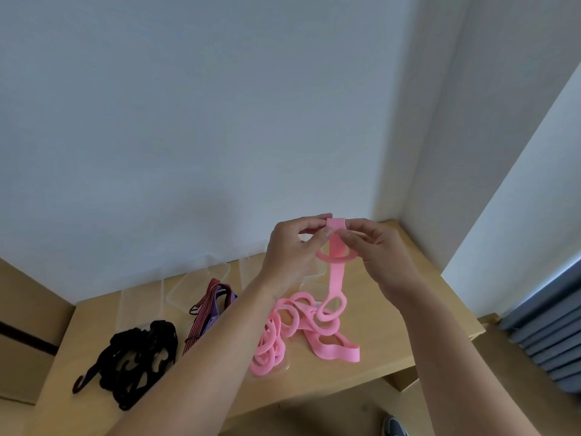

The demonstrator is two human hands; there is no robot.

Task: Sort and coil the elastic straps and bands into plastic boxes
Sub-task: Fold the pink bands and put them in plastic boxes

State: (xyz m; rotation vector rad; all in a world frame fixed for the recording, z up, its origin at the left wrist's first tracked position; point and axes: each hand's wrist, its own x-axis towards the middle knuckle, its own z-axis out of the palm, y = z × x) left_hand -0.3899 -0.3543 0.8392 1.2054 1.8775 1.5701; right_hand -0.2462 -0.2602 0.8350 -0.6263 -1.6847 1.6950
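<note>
Your left hand and right hand both pinch the flat top end of the pink strap, thumb against fingers, raised over the back right part of the desk. The strap hangs straight down from the pinch, and its lower loops run into a loose pink heap mid-desk, toward the front edge. The heap seems to lie on something clear; can't tell what. The black straps lie bunched near the front left corner. The striped strap lies between them and the pink heap. The clear plastic boxes stand at the back edge. Judging by the drape, the strap is light, soft and floppy, stretchy, and won't keep a coil by itself. Its loops look likely to snag each other as it lifts. Best hold is probably that flat end: keep one hand pinching it, wind with the other under light tension, and don't yank.
</note>
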